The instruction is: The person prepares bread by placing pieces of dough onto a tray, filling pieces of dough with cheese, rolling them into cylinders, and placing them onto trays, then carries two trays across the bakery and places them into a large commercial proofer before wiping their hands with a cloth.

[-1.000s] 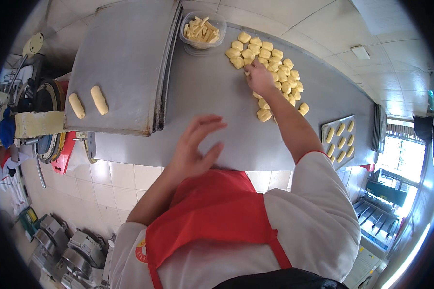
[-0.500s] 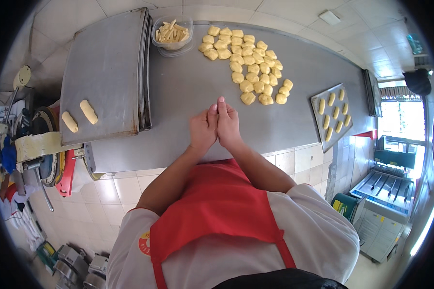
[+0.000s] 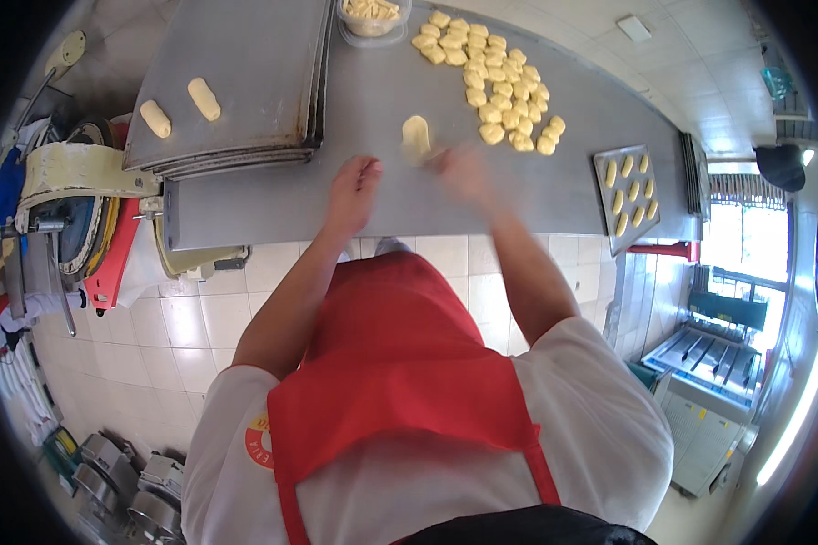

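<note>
A flattened oval of pale dough [image 3: 415,138] lies on the steel table [image 3: 373,100] in front of me. My right hand [image 3: 468,177] is just to the right of its near end, smeared by motion, so its fingers cannot be read. To the left and nearer, my left hand [image 3: 354,193] is held with its fingers curled closed; what they hold, if anything, is hidden. Beyond the oval, many yellow dough pieces [image 3: 493,77] sit in a loose cluster. Two rolled dough pieces [image 3: 204,98] rest on the stacked baking trays [image 3: 245,54] at the left.
A clear plastic tub [image 3: 373,24] of cut pale strips stands at the far side, beside the tray stack. On the right, a small tray [image 3: 616,232] carries several shaped rolls near the table edge. A machine with a pale guard [image 3: 86,173] stands close on the left.
My hands were together over the table and have parted, the right one moving rightward. The flattened dough oval now shows on the table. The whole view has shifted a little.
</note>
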`<action>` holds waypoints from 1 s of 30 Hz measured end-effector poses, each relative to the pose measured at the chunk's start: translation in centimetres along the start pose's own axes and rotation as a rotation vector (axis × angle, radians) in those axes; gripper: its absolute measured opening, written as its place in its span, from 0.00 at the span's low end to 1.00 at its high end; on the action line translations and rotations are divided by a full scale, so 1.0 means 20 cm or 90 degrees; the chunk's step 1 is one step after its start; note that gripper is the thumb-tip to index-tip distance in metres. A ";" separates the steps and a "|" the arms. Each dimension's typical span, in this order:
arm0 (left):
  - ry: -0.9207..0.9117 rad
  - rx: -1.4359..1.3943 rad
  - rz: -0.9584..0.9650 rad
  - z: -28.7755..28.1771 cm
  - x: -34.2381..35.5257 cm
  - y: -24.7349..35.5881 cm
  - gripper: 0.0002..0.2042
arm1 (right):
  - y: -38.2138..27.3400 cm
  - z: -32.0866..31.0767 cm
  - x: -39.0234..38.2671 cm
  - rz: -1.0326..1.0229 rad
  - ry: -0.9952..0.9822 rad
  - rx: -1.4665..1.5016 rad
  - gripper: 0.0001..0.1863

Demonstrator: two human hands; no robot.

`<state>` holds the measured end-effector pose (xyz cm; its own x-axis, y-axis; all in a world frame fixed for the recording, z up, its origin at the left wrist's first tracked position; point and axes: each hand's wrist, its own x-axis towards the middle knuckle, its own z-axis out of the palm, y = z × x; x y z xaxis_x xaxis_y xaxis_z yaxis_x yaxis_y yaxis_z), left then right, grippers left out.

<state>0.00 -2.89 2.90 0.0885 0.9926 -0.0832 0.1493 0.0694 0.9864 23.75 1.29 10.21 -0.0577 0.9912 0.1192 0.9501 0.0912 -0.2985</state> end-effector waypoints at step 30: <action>0.095 0.540 0.080 0.22 1.04 0.52 0.16 | 0.49 -0.05 -0.19 0.139 -0.110 0.220 0.31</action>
<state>7.66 18.12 10.82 0.0322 0.9947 0.0979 0.8361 -0.0805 0.5426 33.53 -1.64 7.82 0.0556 0.9896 -0.1330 0.7887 -0.1252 -0.6019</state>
